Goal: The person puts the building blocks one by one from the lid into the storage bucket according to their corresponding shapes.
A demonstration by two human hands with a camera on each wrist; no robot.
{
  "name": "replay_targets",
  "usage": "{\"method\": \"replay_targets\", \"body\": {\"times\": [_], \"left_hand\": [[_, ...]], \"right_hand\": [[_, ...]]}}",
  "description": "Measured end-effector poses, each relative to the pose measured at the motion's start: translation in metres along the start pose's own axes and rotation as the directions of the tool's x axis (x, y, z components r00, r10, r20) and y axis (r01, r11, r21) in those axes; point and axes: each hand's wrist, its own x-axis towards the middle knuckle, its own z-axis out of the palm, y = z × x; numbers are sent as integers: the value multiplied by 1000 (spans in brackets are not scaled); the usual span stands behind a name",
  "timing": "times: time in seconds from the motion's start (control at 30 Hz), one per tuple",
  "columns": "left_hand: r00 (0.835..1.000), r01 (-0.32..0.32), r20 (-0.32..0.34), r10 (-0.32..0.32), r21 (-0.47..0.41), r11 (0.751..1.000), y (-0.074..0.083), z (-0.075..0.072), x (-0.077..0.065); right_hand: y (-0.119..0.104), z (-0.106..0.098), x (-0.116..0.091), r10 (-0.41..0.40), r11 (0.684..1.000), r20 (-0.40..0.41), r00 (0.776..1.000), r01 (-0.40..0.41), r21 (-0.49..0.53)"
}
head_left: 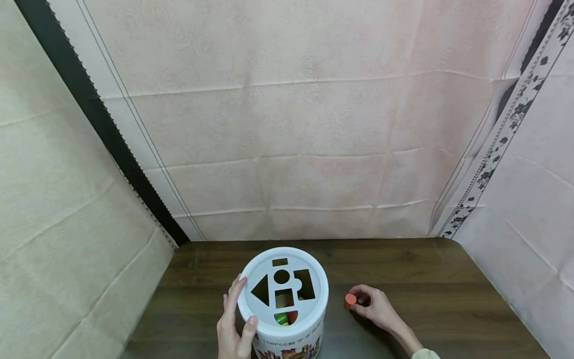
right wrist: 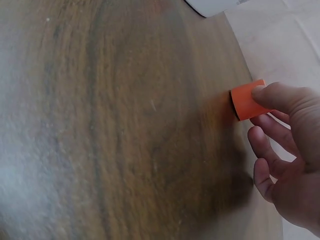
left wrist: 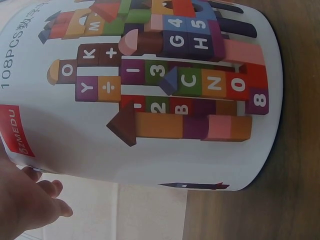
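Note:
A white toy bucket with a shape-sorter lid stands upright on the table. Its lid has triangular, round, square and other cut-outs; through the front one, green and red blocks show inside. My left hand holds the bucket's left side at the lid rim, thumb toward the front. In the left wrist view the bucket's printed side fills much of the picture, beside the left hand. To the bucket's right, my right hand pinches an orange cylinder block between thumb and fingers, at or just above the tabletop.
The dark wooden table reaches back to a pale cloth wall. More cloth hangs on the left and right sides. In the right wrist view, part of the bucket's base shows at the top edge.

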Motion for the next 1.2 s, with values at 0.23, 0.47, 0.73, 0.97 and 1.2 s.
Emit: {"method": "replay_targets", "body": {"times": [0.23,0.47,0.73,0.97,1.2], "left_hand": [[1000,-19,-2,19,-1,1000,-1,0,0],[999,-39,-2,39,-7,999,-2,0,1],[1000,-24,-3,24,-1,1000,-1,0,1],[1000,18,-3,-18,17,1000,0,1,0],[1000,14,-3,-14,15,1000,0,1,0]], "right_hand": [[-8,-9,4,18,1000,-42,999,-18,19],[-26,-21,10,-12,1000,-105,994,12,3],[-46,-30,17,-65,998,-169,983,68,10],[-59,-34,21,-72,997,-171,983,70,-15],[-80,-40,24,-116,993,-177,977,117,-2]]}}
